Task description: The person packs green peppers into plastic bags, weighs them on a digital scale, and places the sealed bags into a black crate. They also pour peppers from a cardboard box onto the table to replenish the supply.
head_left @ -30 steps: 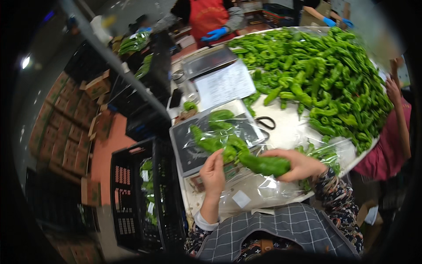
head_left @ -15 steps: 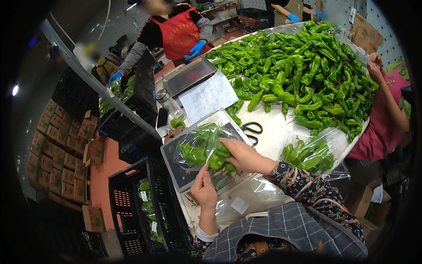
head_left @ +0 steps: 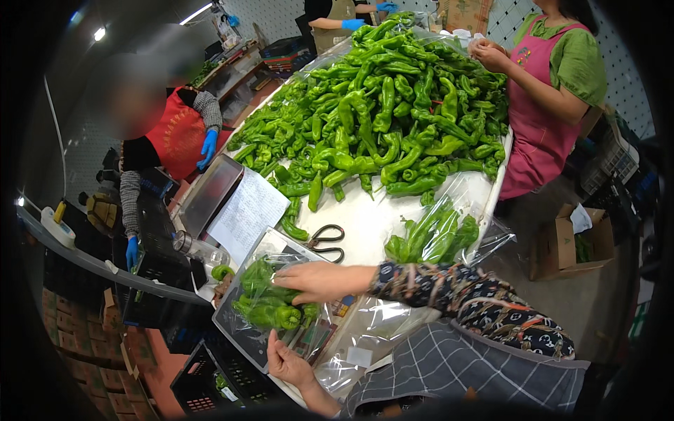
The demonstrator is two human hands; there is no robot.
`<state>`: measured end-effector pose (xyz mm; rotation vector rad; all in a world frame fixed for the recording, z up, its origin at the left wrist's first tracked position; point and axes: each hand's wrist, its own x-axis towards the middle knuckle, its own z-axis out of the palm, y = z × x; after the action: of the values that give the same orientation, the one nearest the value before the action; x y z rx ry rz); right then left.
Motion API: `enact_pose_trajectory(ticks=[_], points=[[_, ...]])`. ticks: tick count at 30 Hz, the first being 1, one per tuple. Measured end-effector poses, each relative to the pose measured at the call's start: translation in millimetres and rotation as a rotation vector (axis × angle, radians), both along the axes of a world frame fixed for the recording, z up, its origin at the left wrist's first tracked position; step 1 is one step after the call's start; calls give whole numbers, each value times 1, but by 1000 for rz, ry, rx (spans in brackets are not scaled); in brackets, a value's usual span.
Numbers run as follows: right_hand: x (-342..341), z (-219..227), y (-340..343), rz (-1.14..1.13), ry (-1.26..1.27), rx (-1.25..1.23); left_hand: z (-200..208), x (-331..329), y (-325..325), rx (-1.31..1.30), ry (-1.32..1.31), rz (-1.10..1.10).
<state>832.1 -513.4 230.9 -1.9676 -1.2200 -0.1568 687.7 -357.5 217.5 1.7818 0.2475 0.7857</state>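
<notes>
A clear plastic bag of green peppers [head_left: 267, 302] lies on a dark grey flat platform [head_left: 242, 342] in front of me. My right hand [head_left: 323, 281] rests on top of the bag with its fingers stretched out, gripping nothing. Just below the bag is my left hand [head_left: 291, 363], open, thumb and fingers apart, holding nothing. A second clear bag with green peppers [head_left: 430, 235] lies to the right, beyond my right sleeve. Black-handled scissors [head_left: 326, 243] lie beyond my right hand.
Loose green peppers [head_left: 393, 119] form a big heap on the white table [head_left: 351, 210]. A written sheet [head_left: 249, 214] and a glass jar [head_left: 200, 247] lie far left. Clear plastic bags [head_left: 365, 330] cover the near edge. Black crates [head_left: 210, 382] stand lower left. Co-workers stand around the table.
My left hand has let go of the bag's edge and opened. The bag now rests on the platform, my right hand flat on it. The whole view has swung to the right.
</notes>
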Motion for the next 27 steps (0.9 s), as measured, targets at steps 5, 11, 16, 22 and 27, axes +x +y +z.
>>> enact_pose_trajectory(ticks=[5,11,16,22,27], points=[[44,-30,-114,-443,82,-117,-10,-1,0,-18,-47,15],[59,-85,-290,-1092,-129,-920,-5,0,-2,17,-87,-20],[60,-106,-302,-998,-96,-887,-7,3,1,-30,-51,-44],[58,-47,-267,-799,-47,-468,-1,-2,1,88,32,48],[-3,25,-213,-459,715,76,-8,6,-1,-2,-62,-64]])
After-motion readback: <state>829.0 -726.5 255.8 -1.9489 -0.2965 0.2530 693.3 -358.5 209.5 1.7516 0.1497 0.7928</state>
